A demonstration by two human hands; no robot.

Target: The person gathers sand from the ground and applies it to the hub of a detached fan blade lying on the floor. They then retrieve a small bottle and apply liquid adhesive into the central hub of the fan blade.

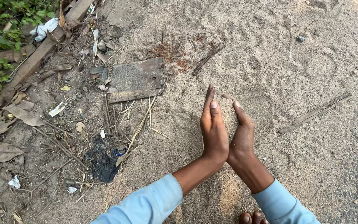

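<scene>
Over the sand point(270, 83), beside the flat board point(136, 80), the left hand point(213, 124) and right hand point(242, 135) stand open on edge, heels touching, gripping nothing; pressing both edges down evenly would gather sand cleanly.

Left hand point(213, 128) and right hand point(242, 135) upright on edge, heels touching, fingers straight and parted in a V; forearms converge, light-blue sleeves pushed back

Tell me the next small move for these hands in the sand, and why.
Probably bring the fingertips together. The left hand and right hand stand on edge on the sand, heels touching, fingers apart, so the cup between them is open at the front.
</scene>
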